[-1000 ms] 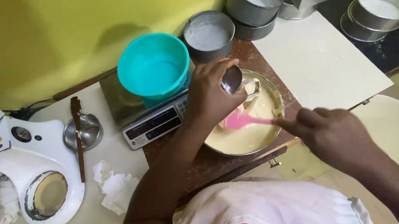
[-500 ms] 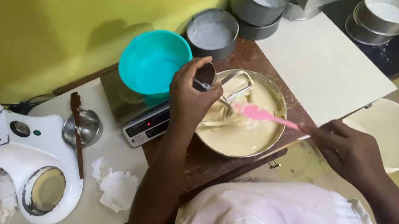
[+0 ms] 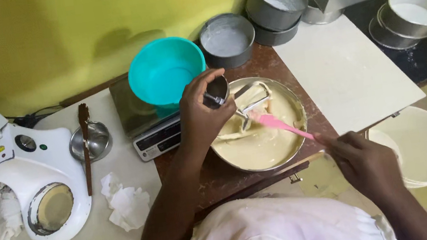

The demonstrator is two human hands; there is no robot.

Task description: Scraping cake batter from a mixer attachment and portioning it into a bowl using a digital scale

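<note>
A wide metal mixing bowl (image 3: 294, 102) full of pale batter sits on the brown table in front of me. My left hand (image 3: 200, 117) grips the metal top of a mixer beater (image 3: 249, 109) and holds it over the bowl, batter clinging to it. My right hand (image 3: 364, 161) holds the handle end of a pink spatula (image 3: 282, 125), and the blade touches the beater near the bowl's middle.
A turquoise bowl (image 3: 166, 74) stands on a kitchen scale (image 3: 154, 139) left of the mixing bowl. A white stand mixer (image 3: 19, 170), a small metal cup with a brush, and crumpled tissue lie left. Several floured cake tins (image 3: 227, 39) line the wall; a white board (image 3: 347, 71) and white tub (image 3: 422, 143) lie right.
My right hand has drawn back toward the table's edge, sliding to the spatula's handle end. The left hand has lifted the beater slightly higher over the batter.
</note>
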